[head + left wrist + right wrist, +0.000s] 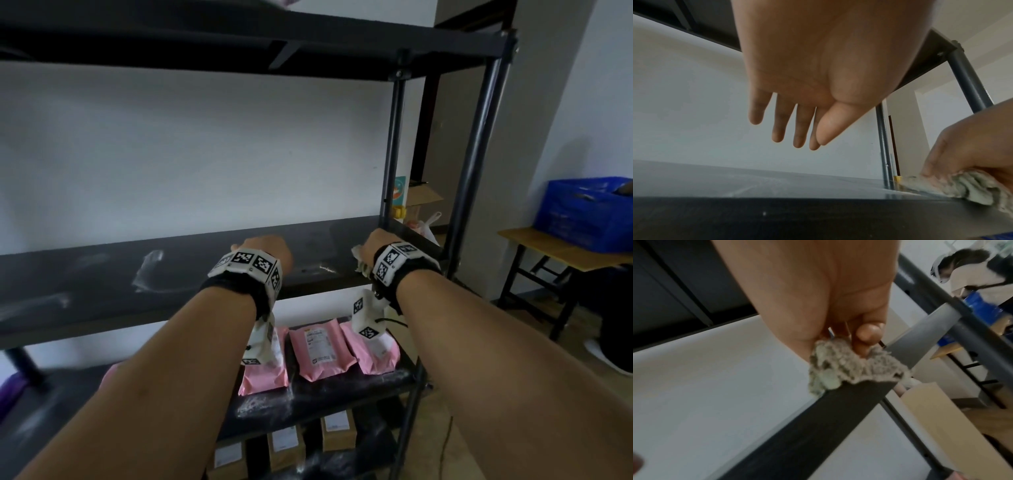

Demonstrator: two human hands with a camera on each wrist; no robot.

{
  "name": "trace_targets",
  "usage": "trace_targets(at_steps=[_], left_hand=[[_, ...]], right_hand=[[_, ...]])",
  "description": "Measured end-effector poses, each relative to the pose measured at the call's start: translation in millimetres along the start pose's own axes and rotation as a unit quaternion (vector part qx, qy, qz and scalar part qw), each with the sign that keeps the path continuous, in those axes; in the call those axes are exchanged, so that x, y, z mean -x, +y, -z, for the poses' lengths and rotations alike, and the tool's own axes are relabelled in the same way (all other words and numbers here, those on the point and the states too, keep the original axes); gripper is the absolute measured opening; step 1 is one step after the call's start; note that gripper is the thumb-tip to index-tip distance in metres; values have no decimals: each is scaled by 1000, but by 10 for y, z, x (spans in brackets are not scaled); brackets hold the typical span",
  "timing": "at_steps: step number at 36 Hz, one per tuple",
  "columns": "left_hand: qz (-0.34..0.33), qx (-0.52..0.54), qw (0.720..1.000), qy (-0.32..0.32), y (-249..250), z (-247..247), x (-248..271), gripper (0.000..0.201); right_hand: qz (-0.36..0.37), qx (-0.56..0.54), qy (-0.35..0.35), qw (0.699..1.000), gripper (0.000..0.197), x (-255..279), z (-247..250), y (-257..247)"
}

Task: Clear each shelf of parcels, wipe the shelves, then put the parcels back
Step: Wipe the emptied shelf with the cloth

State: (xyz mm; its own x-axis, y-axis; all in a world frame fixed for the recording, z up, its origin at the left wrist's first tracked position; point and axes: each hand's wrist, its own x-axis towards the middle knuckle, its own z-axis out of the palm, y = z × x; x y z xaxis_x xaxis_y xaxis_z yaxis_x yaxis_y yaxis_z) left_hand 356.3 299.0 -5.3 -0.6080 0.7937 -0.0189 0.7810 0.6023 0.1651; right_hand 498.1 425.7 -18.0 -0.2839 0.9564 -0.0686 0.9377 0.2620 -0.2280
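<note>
The black middle shelf point(171, 270) holds no parcels and shows pale dusty smears. My right hand point(375, 245) grips a grey-green cloth point(846, 369) pressed on the shelf's right front part, near the upright post point(472, 161). The same cloth point(974, 186) bulges from under the fingers in the left wrist view. My left hand point(263, 248) hovers over the shelf left of it, fingers point(778, 123) straight and holding nothing. Three pink parcels point(320, 346) lie on the shelf below, partly hidden by my wrists. Brown boxed parcels point(337, 428) stand on the lowest shelf.
The top shelf point(239, 41) runs close overhead. Right of the rack stand a wooden table point(561, 253) with a blue crate point(585, 209), a cardboard box point(423, 195) and a plastic bag point(428, 222). Another person point(970, 269) is seen at the right.
</note>
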Motion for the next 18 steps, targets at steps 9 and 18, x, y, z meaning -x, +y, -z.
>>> trace_targets(at_steps=[9,18], left_hand=[[10,-25,1000,-6,-139,73,-13,22],[13,-22,1000,-10,-248,27,-197,24]], right_hand=[[87,-96,-30,991,38,-25,-345,-604],[128,-120,-32,984,31,-55,-214,-598]])
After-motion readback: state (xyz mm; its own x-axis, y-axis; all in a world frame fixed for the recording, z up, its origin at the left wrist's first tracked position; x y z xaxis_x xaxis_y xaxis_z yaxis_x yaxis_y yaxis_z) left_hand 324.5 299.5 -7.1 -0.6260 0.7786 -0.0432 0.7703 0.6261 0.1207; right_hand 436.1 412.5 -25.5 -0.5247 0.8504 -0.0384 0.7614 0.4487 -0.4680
